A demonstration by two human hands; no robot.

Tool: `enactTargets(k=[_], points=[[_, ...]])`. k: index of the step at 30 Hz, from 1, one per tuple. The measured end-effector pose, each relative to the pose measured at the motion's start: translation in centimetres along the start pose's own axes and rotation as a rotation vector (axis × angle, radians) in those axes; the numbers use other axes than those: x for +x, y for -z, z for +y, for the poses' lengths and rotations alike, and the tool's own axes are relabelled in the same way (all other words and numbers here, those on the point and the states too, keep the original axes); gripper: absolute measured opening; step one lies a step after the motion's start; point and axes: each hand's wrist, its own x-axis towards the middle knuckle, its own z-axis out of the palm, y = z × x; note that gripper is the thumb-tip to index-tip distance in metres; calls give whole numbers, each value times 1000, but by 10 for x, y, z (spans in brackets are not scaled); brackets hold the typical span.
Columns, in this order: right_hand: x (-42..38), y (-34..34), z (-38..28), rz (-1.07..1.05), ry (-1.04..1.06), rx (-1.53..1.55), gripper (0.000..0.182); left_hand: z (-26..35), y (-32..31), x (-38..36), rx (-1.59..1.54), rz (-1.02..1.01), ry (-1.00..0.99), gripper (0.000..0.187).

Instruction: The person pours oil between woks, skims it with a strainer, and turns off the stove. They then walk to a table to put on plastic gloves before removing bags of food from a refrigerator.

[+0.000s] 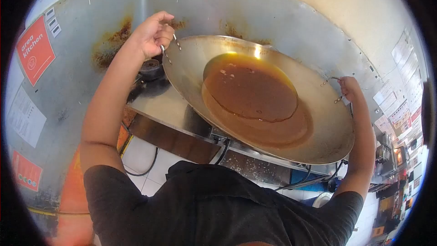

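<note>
A wide metal wok hangs tilted between my two hands, its near right rim lower than the far left. Brown oil pools in the bowl, with a few small bits floating on it. My left hand is closed around the loop handle at the wok's left rim, index finger partly stretched out. At the right rim, my right hand grips the opposite loop handle. Part of the stove lies hidden under the wok.
A metal stove top with a dark burner is at the left, below the wok. Behind stands a rust-stained metal wall. Black cables hang near the tiled floor. A red sign is on the left wall.
</note>
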Motion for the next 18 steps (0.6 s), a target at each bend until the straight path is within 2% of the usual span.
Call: enactTargets(k=[9,11,18], points=[[-3,-40,-33,-49,36,213,17,22,3,-17,60,104,-75,37],[13,-56,-68,-127,74,210,17,46,20,-12,76,117,-120,37],[21,-139,-126,-144,137,184,17,93,75,-27,20,144,-139,42]])
